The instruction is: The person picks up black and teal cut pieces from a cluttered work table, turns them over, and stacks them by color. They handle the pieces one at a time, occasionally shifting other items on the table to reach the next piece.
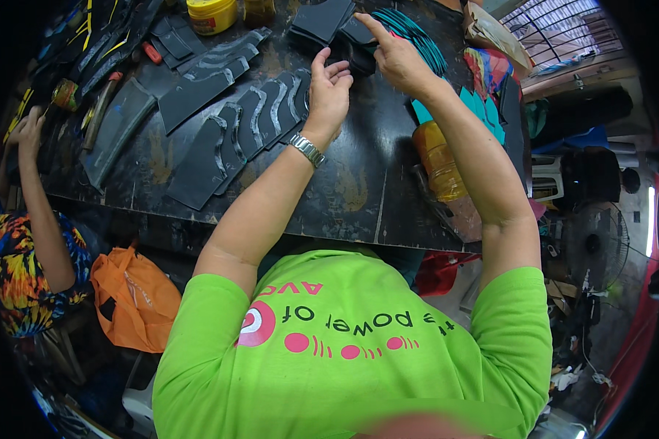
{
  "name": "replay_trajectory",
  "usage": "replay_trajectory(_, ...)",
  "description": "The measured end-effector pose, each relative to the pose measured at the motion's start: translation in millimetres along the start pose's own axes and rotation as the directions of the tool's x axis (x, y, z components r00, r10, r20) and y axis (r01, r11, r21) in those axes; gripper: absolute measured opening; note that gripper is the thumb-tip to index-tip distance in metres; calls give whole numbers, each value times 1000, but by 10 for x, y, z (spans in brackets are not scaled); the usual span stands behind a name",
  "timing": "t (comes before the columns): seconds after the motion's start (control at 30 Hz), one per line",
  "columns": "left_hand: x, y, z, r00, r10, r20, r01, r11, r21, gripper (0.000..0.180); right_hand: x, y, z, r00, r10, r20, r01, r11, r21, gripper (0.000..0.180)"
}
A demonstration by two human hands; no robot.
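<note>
A stack of dark flat pieces (322, 22) lies at the far middle of the table. My left hand (329, 94), with a metal watch on its wrist, is just on the near side of the stack. Its thumb points up, its other fingers are loosely bent and apart, and I see nothing held. My right hand (403, 62) reaches in from the right. Its index finger stretches to the stack's right edge; the other fingers are bent and partly hidden. Left of my left hand lie overlapping dark panels with wavy, shiny grey bands (260, 117).
Teal strips (417, 36) and a roll of amber tape (441, 161) lie along the right side. A yellow tub (212, 14) stands at the back. At far left, another person's hand (28, 132) holds a brush-like tool near a hammer (102, 110). An orange bag (135, 300) hangs below.
</note>
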State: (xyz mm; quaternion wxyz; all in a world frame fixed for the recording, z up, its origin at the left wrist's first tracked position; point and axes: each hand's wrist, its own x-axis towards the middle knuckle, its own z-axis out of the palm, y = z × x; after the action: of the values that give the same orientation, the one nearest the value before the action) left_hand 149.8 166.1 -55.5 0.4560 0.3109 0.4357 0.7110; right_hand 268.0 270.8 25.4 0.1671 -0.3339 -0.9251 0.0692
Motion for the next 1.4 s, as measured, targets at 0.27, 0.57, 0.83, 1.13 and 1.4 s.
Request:
replay_trajectory(0.27, -6, 48, -11, 998, 10, 56, -11, 1000, 19, 64, -9, 16, -17, 999, 22, 39, -23, 999, 23, 70)
replay_trajectory(0.57, -11, 106, -13, 996, -69, 48, 74, 990, -123, 64, 17, 0, -76, 999, 22, 23, -23, 998, 61, 67)
replay_trajectory(0.83, 30, 14, -26, 995, -44, 87, 53, 993, -103, 55, -15, -15, -28, 994, -15, 109, 18, 1000, -22, 71)
replay_trajectory(1.13, 83, -197, -50, 998, -25, 64, 15, 987, 160, 54, -19, 1, -88, 988, -50, 146, 44, 998, 44, 73)
replay_trajectory(1.4, 73, -192, -107, 992, 44, 122, -96, 882, 462, 56, -43, 50, -58, 991, -101, 88, 92, 991, 102, 69)
